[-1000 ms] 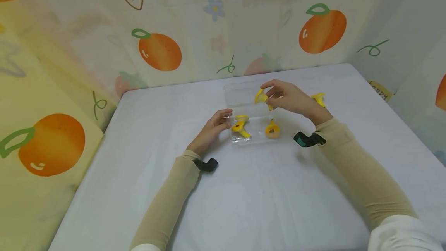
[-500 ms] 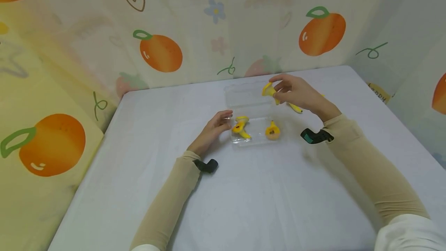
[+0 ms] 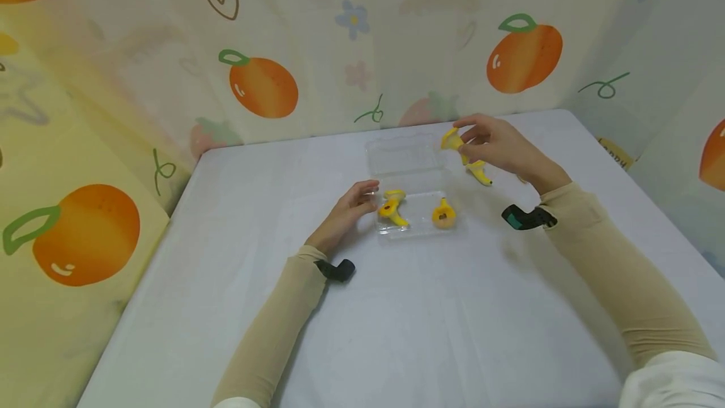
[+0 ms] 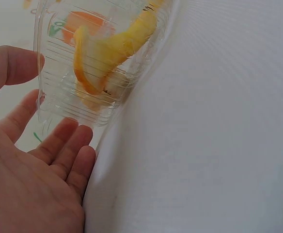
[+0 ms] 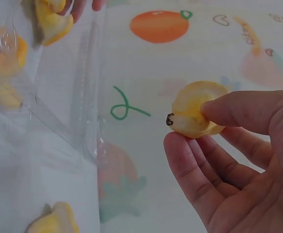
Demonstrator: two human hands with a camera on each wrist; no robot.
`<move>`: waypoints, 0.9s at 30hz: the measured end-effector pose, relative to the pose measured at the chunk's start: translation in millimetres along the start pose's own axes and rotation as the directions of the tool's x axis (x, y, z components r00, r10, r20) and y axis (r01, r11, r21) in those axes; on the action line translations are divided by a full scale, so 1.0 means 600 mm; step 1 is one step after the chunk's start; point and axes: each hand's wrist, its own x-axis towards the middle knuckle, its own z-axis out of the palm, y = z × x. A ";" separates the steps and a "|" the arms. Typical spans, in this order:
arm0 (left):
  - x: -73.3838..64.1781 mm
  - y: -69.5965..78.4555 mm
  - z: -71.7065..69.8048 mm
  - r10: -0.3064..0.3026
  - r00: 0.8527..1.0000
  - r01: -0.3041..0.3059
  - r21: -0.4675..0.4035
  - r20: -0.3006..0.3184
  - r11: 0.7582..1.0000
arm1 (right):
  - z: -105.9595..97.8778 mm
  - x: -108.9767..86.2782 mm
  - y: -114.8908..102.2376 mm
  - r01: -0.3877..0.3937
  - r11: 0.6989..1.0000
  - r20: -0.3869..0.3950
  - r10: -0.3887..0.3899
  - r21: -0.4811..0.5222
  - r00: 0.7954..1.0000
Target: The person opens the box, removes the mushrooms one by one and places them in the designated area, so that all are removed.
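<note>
My right hand (image 3: 498, 143) pinches a yellow, banana-shaped piece with a flared round end (image 3: 452, 139) between thumb and fingers, raised at the far right of the box lid. In the right wrist view, the piece (image 5: 190, 99) has its dark tip facing the camera. My left hand (image 3: 348, 209), fingers loosely extended, touches the left edge of the open clear plastic box (image 3: 418, 213). Two similar yellow pieces (image 3: 392, 209) lie together at the box's left side. Another (image 3: 444, 214) sits at its right, its round holed end facing me.
The box's clear lid (image 3: 403, 155) lies folded back behind it. One more yellow piece (image 3: 480, 174) lies on the white-covered table (image 3: 408, 320) below the right hand. Part of something yellow (image 3: 521, 179) shows beside the right wrist. A fruit-print cloth (image 3: 317, 36) hangs behind the table.
My right hand has moved right and farther back with its yellow piece, from over the lid to beyond its right edge. A loose piece has come into view. The left hand keeps its place.
</note>
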 end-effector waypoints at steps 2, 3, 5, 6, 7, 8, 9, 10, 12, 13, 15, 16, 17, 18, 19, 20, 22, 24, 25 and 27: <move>0.000 0.000 0.000 0.000 1.000 0.000 0.003 0.000 1.000 | -0.005 -0.001 0.001 -0.005 1.000 -0.010 0.005 -0.012 1.000; 0.000 -0.001 0.000 0.000 1.000 0.000 0.003 0.000 1.000 | -0.008 -0.001 0.001 -0.007 1.000 -0.016 0.006 -0.015 1.000; 0.000 0.000 0.000 0.001 1.000 -0.001 0.004 -0.003 1.000 | -0.013 -0.002 0.002 -0.016 1.000 -0.022 0.016 -0.014 1.000; 0.000 -0.001 0.000 0.002 1.000 -0.002 0.004 -0.004 1.000 | -0.016 -0.003 0.003 -0.022 1.000 -0.023 0.022 -0.011 0.999; 0.000 -0.001 0.000 0.003 1.000 -0.003 0.003 -0.004 1.000 | -0.018 -0.003 0.004 -0.026 1.000 -0.025 0.026 -0.014 0.999; 0.000 -0.001 0.000 0.004 1.000 -0.004 0.002 -0.004 1.000 | -0.020 -0.004 0.005 -0.027 1.000 -0.026 0.027 -0.015 0.999; 0.000 0.000 0.000 0.005 1.000 -0.005 0.002 -0.005 1.000 | -0.023 -0.004 0.006 -0.028 0.999 -0.027 0.028 -0.018 0.999; -0.001 0.000 0.000 0.005 1.000 -0.005 0.001 -0.004 1.000 | -0.025 -0.005 0.006 -0.030 0.999 -0.029 0.030 -0.027 0.999; -0.001 -0.001 0.000 0.008 1.000 -0.008 -0.005 -0.003 1.000 | -0.030 -0.007 0.007 -0.029 0.999 -0.035 0.028 -0.046 0.999; -0.001 -0.001 0.000 0.009 1.000 -0.009 -0.005 -0.002 1.000 | -0.032 -0.008 0.007 -0.030 0.998 -0.040 0.028 -0.057 0.999; -0.001 -0.001 0.000 0.011 1.000 -0.011 -0.007 -0.001 1.000 | -0.037 -0.009 0.006 -0.031 0.998 -0.046 0.028 -0.062 0.999; -0.001 -0.001 0.000 0.011 1.000 -0.011 -0.010 0.000 1.000 | -0.039 -0.010 0.005 -0.037 0.997 -0.050 0.033 -0.068 0.998; -0.001 -0.001 0.000 0.013 1.000 -0.013 -0.009 -0.001 1.000 | -0.041 -0.010 0.005 -0.039 0.997 -0.053 0.036 -0.069 0.998; -0.001 -0.001 0.000 0.013 1.000 -0.013 -0.008 -0.001 1.000 | -0.043 -0.011 0.005 -0.044 0.997 -0.056 0.040 -0.071 0.998; -0.001 -0.001 -0.001 0.014 1.000 -0.014 -0.006 -0.002 1.000 | -0.044 -0.011 0.005 -0.046 0.996 -0.060 0.042 -0.074 0.997; -0.001 0.000 -0.001 0.014 1.000 -0.014 -0.005 -0.002 1.000 | -0.045 -0.011 0.006 -0.048 0.996 -0.063 0.044 -0.074 0.997; 0.000 -0.001 -0.001 0.013 1.000 -0.013 -0.002 -0.001 1.000 | -0.046 -0.013 0.008 -0.057 0.995 -0.072 0.051 -0.084 0.996; 0.001 -0.002 0.000 0.010 1.000 -0.010 0.000 0.000 1.000 | -0.048 -0.014 0.011 -0.058 0.995 -0.077 0.052 -0.083 0.996; 0.001 -0.002 0.000 0.008 1.000 -0.008 0.000 -0.001 1.000 | -0.049 -0.014 0.013 -0.059 0.995 -0.079 0.053 -0.082 0.995; 0.002 -0.002 0.000 0.002 1.000 -0.002 0.001 0.001 1.000 | -0.052 -0.016 0.015 -0.061 0.995 -0.083 0.054 -0.078 0.995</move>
